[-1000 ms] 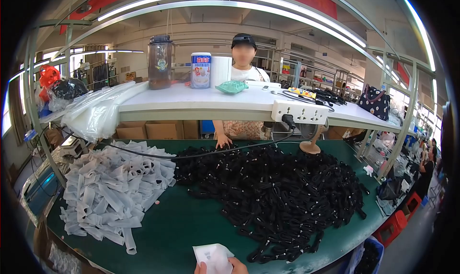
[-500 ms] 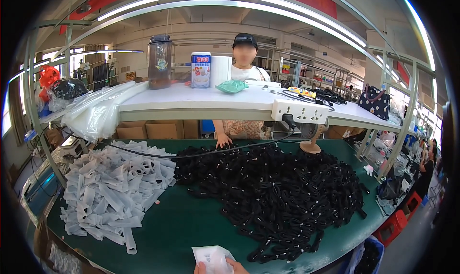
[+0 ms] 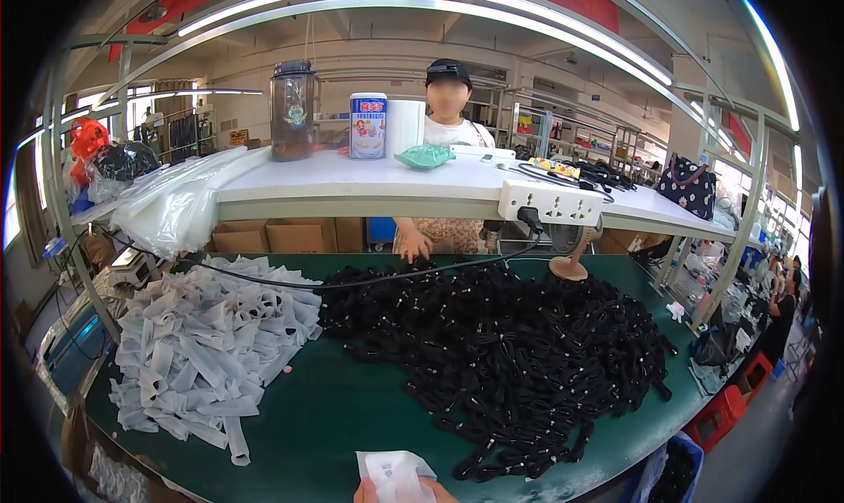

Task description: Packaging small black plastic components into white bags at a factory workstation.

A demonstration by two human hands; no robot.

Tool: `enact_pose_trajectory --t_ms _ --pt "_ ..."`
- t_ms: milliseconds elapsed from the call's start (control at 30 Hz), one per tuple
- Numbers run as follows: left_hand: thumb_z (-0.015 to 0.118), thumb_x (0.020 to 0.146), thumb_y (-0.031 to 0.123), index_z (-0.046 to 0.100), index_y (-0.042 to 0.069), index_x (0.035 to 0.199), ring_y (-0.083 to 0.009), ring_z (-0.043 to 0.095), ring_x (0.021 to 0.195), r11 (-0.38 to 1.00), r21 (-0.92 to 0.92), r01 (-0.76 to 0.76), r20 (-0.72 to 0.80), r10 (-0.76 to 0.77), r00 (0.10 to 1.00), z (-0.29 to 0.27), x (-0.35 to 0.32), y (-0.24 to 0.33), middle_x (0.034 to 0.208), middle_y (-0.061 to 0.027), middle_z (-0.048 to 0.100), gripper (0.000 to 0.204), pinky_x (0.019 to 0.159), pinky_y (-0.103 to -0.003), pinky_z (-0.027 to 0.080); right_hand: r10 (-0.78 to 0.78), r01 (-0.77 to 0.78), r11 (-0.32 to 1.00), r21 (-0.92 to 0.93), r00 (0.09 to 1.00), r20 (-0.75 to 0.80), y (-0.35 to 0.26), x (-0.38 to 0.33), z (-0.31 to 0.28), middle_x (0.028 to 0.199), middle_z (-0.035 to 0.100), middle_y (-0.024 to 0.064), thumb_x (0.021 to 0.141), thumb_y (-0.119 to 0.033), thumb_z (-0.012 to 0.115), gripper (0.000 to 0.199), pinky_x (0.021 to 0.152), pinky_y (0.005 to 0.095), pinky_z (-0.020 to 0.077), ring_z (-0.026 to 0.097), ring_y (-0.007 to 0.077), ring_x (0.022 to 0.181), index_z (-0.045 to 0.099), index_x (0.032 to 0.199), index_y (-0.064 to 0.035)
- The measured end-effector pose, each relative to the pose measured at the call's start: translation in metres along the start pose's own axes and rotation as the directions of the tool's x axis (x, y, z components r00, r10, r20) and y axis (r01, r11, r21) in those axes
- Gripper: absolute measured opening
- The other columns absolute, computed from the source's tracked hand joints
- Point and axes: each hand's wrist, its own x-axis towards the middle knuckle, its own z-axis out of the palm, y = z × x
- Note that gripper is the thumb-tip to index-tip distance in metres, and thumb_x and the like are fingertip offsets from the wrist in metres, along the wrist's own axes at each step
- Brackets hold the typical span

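A small white translucent plastic bag [image 3: 396,475] is held low at the front edge of the green table. My left hand [image 3: 364,492] grips its left side, and my right hand [image 3: 440,492] has its right side; both hands are partly cut off by the lower edge. Whether anything lies inside the bag is hard to tell. Beyond my hands, to the right, spreads a big heap of bundled black cables [image 3: 519,353]. A pile of whitish translucent sleeves or bags [image 3: 207,345] lies to the left.
A co-worker's hand [image 3: 413,243] is at the cable heap's far edge. Overhead spans a white shelf [image 3: 334,182] with a power strip [image 3: 552,204], a jug [image 3: 293,112] and a can [image 3: 368,127]. A black cord [image 3: 378,283] sags below it. A small fan [image 3: 571,255] stands far right.
The bag and my hands have shifted slightly, with my grip kept on both sides. Across the table, the co-worker's hand has drawn up and back a little from the cables.
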Motion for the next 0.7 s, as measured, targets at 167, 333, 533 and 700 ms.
enact_pose_trajectory --t_ms 167,333,533,700 --pt "0.040 0.106 0.033 0.053 -0.008 0.131 -0.0287 0.055 0.121 0.900 0.396 -0.180 -0.073 0.227 0.971 -0.018 0.026 -0.077 0.128 -0.0207 0.060 0.050 0.104 -0.039 0.040 0.012 -0.012 1.000 -0.009 0.999 -0.047 -0.005 -0.008 -0.007 0.119 0.066 0.0122 0.093 -0.010 0.063 0.042 0.094 0.0329 0.0495 0.062 0.0197 0.107 0.055 0.132 0.0031" --pt "0.043 0.104 0.028 0.053 -0.008 0.131 -0.0304 0.055 0.122 0.971 0.177 0.161 -0.029 -0.159 0.987 -0.021 0.039 -0.056 0.127 -0.0219 0.061 0.046 0.103 -0.039 0.041 0.014 -0.015 1.000 -0.009 0.995 -0.094 -0.013 -0.018 -0.017 0.118 0.067 0.0119 0.092 -0.010 0.064 0.042 0.093 0.0331 0.0502 0.063 0.0194 0.105 0.055 0.131 0.0034" --pt "0.048 0.102 0.031 0.052 -0.005 0.133 -0.0320 0.053 0.124 0.993 0.022 0.118 -0.066 -0.116 0.991 -0.041 0.078 -0.069 0.131 -0.0221 0.057 0.048 0.106 -0.041 0.041 -0.058 0.106 0.956 0.273 0.982 -0.181 -0.056 -0.036 -0.027 0.113 0.068 0.0100 0.087 -0.002 0.066 0.040 0.089 0.0356 0.0526 0.066 0.0220 0.101 0.057 0.127 0.0029" --pt "0.051 0.101 0.034 0.050 -0.004 0.134 -0.0330 0.052 0.126 0.993 -0.078 0.089 -0.091 -0.096 0.991 -0.050 0.078 -0.067 0.134 -0.0223 0.054 0.050 0.108 -0.043 0.040 -0.213 0.278 0.939 0.202 0.932 -0.293 -0.093 -0.049 -0.050 0.117 0.066 0.0120 0.087 -0.003 0.068 0.045 0.089 0.0352 0.0527 0.065 0.0211 0.102 0.055 0.129 0.0032"
